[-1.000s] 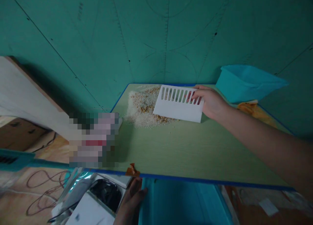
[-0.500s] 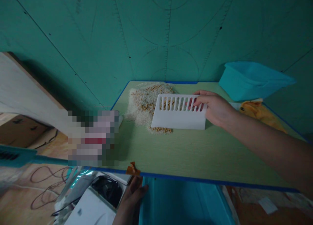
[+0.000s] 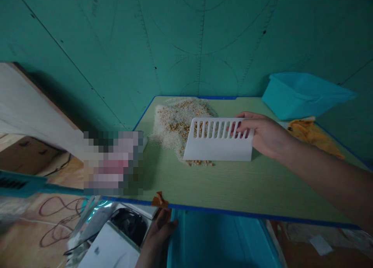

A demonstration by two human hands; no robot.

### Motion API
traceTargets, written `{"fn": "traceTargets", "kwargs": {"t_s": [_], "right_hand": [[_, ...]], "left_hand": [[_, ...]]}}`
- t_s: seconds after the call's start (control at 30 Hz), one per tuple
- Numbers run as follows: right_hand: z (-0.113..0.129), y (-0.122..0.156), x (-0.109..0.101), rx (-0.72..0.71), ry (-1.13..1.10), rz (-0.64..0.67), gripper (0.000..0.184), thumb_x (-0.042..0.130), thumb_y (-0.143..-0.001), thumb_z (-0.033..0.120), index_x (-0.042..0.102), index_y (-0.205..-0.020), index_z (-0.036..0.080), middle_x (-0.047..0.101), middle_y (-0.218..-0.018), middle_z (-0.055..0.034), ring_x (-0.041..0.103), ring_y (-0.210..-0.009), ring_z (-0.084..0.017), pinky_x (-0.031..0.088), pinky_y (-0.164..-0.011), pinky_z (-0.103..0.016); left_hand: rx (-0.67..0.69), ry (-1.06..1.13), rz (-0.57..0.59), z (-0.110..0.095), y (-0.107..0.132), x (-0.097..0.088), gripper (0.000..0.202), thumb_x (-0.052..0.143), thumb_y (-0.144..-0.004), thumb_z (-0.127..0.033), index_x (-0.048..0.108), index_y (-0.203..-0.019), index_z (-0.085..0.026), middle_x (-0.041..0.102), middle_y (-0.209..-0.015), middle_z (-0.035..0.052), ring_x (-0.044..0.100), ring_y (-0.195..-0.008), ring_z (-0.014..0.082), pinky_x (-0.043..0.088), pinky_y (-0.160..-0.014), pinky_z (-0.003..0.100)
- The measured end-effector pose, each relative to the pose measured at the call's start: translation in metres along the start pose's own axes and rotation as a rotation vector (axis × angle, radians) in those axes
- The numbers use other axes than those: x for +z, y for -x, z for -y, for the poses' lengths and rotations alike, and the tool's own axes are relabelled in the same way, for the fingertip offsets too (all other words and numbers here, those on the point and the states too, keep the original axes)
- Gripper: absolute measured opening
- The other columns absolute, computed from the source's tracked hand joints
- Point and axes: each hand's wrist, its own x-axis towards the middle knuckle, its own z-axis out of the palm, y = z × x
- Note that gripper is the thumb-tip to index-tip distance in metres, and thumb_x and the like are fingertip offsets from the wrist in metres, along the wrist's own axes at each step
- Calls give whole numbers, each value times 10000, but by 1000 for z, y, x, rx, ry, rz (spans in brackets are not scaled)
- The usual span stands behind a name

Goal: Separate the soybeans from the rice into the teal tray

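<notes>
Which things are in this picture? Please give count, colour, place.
Table: 1, pale green, blue edge, centre
Wall: 1, green, behind table
Grains: many, whitish and yellow, on table
Scraper: 1, white, at grains' right edge
Bin: 1, turquoise, table's far right
Cloth: 1, orange, near bin
Tape: 1, brown, table's near edge
Tub: 1, turquoise, below table
Board: 1, whitish, left
Carton: 1, brown, far left
Tool: 1, turquoise, far left
Cords: count unclear, mostly reddish, lower left
Box: 1, white, lower left
Floor: 1, brownish, below
Paper: 1, white, lower right
Pixelated patch: 1, pinkish, left, contents hidden
Left hand: 1, beside tub
Right hand: 1, holding scraper
</notes>
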Motion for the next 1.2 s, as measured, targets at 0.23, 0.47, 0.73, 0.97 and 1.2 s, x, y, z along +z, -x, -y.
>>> {"fn": "traceTargets", "kwargs": {"t_s": [0.23, 0.47, 0.73, 0.97, 1.2], "right_hand": [[-3, 8, -3, 31, -27, 22, 181, 532, -508, 58, 545, -622, 198, 572, -559, 20, 490, -504, -118, 368, -521, -262], [-2, 18, -6, 62, -21, 36, 161, 557, -505, 86, 531, -603, 211, 583, -560, 17, 513, -510, -130, 380, -511, -269], [-1, 28, -9, 97, -59, 26, 174, 564, -474, 81, 554, -599, 201, 617, -537, 26, 525, -503, -116, 385, -524, -252], [-2, 34, -14, 122, -62, 0, 177, 580, -469, 80, 564, -593, 205, 630, -546, 21, 541, -517, -120, 398, -533, -252], [-5, 38, -18, 157, -36, -14, 187, 598, -445, 118, 561, -587, 234, 620, -554, 25, 536, -511, -140, 416, -499, -270]], "left_hand": [[10, 13, 25, 3, -3, -3, 254, 747, -422, -186, 704, -660, -260, 746, -925, 25, 327, -1300, 329, 199, -1084, 428], [-46, 23, 0, 5, -1, -3, 195, 710, -474, -185, 684, -656, -254, 747, -892, 29, 367, -1278, 323, 244, -1067, 437], [-18, 4, 4, 4, -2, -2, 181, 726, -440, -195, 649, -594, -252, 743, -862, 30, 365, -1278, 331, 291, -1048, 402], [6, -34, 36, 11, -8, -7, 208, 728, -445, -209, 681, -642, -254, 742, -864, 37, 433, -1224, 349, 306, -1036, 423], [-88, 10, -28, 4, 3, 2, 201, 718, -449, -168, 673, -623, -258, 755, -799, 17, 266, -1329, 303, 155, -1102, 418]]}}
